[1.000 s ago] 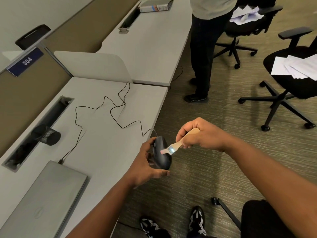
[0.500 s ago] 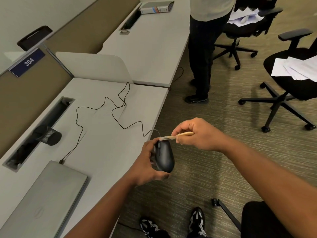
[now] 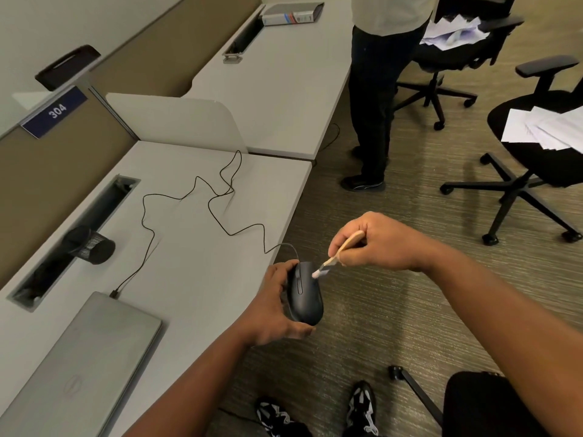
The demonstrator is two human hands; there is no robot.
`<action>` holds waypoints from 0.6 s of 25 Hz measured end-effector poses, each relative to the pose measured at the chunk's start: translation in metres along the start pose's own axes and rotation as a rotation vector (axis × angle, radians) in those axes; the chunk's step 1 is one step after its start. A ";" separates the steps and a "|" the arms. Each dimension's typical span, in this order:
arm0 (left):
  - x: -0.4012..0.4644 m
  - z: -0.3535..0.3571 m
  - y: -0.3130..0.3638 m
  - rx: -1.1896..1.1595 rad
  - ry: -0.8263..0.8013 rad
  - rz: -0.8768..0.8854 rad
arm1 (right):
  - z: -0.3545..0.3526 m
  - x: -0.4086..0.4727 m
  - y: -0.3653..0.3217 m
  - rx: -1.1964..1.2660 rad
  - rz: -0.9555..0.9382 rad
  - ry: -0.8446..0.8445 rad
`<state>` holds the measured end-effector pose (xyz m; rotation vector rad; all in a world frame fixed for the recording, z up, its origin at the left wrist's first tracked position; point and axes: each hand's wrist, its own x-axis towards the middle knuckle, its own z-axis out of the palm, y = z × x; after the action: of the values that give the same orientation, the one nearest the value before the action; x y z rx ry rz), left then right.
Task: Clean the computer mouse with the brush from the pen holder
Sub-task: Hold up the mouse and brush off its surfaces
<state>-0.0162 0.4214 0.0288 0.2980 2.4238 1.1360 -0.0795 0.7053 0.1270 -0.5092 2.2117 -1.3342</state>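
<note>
Head view: the left hand (image 3: 277, 307) grips the black mouse (image 3: 305, 293), held in the air just off the near right edge of the desk (image 3: 195, 279). The right hand (image 3: 375, 244) pinches the wooden brush (image 3: 339, 252), bristles touching the mouse's far end near the buttons. The cable (image 3: 189, 197) trails left across the desk to the laptop (image 3: 79, 367); the pen holder (image 3: 90, 244) lies tipped over at the far left. Risks, as I judge them: tugging the mouse further right could tighten the cable and drag the plug; a hard stroke could twist the mouse out of the fingers and drop it to the floor.
</note>
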 end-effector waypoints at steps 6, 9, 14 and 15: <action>-0.001 0.000 0.004 0.035 -0.022 -0.014 | 0.031 0.006 0.008 0.236 0.027 0.021; -0.003 0.000 0.008 0.025 -0.036 -0.009 | 0.037 0.007 0.016 0.251 0.027 0.099; -0.004 0.001 0.010 0.008 -0.052 0.008 | 0.036 0.009 0.020 0.110 -0.002 0.295; -0.004 0.002 0.010 0.004 -0.057 0.007 | 0.037 0.010 0.021 0.094 -0.005 0.341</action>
<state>-0.0118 0.4272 0.0367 0.3357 2.3771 1.1106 -0.0663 0.6833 0.0912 -0.2673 2.3986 -1.6186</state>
